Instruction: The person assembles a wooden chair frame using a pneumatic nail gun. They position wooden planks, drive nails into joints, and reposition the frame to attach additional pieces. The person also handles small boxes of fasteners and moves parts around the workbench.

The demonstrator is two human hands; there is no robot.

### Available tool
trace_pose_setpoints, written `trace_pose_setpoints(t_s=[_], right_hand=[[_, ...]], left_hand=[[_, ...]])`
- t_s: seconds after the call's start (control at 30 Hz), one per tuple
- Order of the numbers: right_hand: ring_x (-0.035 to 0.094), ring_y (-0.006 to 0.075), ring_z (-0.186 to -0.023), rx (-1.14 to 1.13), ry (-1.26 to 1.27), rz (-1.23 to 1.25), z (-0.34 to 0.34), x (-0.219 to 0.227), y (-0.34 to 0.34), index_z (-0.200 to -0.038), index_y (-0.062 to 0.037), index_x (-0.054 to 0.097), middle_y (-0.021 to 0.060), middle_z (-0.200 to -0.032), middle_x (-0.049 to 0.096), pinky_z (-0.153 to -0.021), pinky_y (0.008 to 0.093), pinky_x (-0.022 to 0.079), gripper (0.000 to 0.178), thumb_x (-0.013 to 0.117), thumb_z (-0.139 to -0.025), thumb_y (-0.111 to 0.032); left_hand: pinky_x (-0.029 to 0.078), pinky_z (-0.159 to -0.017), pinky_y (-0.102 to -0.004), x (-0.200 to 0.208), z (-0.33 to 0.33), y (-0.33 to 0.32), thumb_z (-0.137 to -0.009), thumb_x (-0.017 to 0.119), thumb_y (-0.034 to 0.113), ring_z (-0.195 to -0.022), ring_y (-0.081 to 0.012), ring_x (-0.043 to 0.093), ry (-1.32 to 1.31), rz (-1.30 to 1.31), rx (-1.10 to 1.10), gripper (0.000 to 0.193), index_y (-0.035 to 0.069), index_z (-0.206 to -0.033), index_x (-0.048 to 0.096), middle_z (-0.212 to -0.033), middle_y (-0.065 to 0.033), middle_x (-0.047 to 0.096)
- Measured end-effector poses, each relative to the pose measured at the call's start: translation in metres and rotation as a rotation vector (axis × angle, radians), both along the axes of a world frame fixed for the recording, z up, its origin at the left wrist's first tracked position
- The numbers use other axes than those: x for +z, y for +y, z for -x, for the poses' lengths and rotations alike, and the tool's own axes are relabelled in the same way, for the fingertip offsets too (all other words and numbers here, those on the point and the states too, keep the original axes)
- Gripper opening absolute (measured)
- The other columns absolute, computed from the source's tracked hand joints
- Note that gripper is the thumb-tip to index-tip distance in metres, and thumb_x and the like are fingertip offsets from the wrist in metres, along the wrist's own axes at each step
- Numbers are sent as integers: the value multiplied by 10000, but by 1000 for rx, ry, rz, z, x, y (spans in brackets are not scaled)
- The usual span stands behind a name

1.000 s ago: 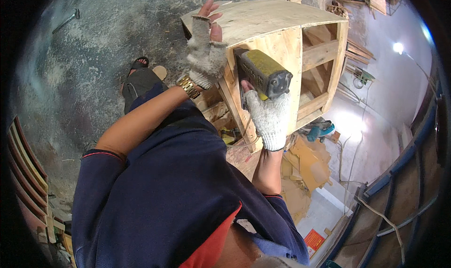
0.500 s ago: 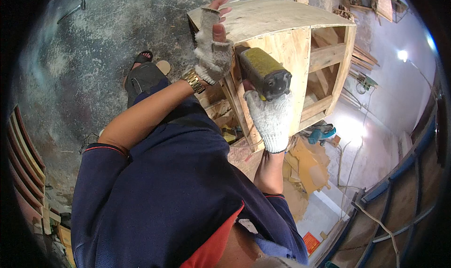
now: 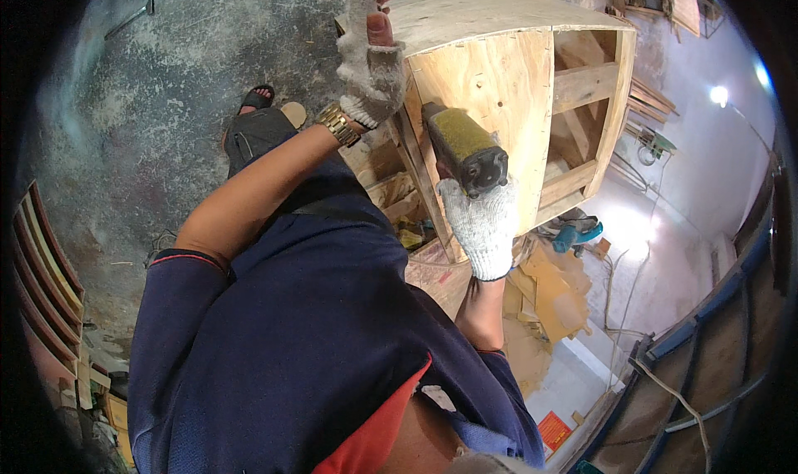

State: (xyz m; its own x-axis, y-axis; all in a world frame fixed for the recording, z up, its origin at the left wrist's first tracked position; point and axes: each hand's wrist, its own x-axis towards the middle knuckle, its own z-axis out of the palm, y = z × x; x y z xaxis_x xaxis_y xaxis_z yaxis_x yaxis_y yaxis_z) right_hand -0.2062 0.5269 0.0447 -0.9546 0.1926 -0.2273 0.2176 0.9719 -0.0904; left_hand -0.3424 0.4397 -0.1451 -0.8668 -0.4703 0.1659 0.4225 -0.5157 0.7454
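Near the left edge of a pale plywood panel (image 3: 499, 79), the white-knit-gloved right hand (image 3: 482, 224) grips a boxy yellow-and-black tool (image 3: 465, 139); guiding it seems the step, the next move calling for a steady hold. The grey-gloved left hand (image 3: 371, 56) looks empty, loosely spread. Stained grey concrete floor (image 3: 195, 75) lies to the left.

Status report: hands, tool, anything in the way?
Left hand by wooden frame, contact unclear. Right hand gripping yellow-topped tool at plywood panel. Teal tool off right, apart from both hands.
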Motion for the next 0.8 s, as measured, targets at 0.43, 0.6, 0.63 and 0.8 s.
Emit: trace_pose_setpoints(t_s=[0.43,0.6,0.63,0.8], right_hand=[[710,198,-956,-720,240,557,-106,0,44,-1262,35,646,116,-1072,759,-898,338,555,468,848,-868,-118],[668,135,-820,-957,418,575,-183,-10,65,-1233,18,656,83,-1055,743,-751,304,535,418,835,-896,-152],[640,115,-743,-975,497,576,-203,-14,70,-1239,8,648,67,-1013,731,-672,287,517,414,829,-902,-155],[626,93,-672,-1289,595,516,-331,-44,94,-1268,-2,640,71,-1031,732,-537,289,504,430,791,-940,-238]], left_hand=[[486,-889,-365,4,6,-16,-1130,365,486,-1069,-175,617,-181,201,22,526,92,-1440,527,-1240,-114,663],[433,-1062,-379,20,0,-41,-1127,418,442,-1260,-226,569,-190,476,91,493,57,-1421,505,-1436,-121,555],[396,-1110,-392,21,-9,-42,-1125,423,430,-1292,-243,535,-140,525,129,507,39,-1443,481,-1426,-146,549],[395,-1135,-447,23,-123,-25,-1030,570,570,-1356,-288,487,-548,451,-209,731,81,-1541,387,-1475,-157,506]])
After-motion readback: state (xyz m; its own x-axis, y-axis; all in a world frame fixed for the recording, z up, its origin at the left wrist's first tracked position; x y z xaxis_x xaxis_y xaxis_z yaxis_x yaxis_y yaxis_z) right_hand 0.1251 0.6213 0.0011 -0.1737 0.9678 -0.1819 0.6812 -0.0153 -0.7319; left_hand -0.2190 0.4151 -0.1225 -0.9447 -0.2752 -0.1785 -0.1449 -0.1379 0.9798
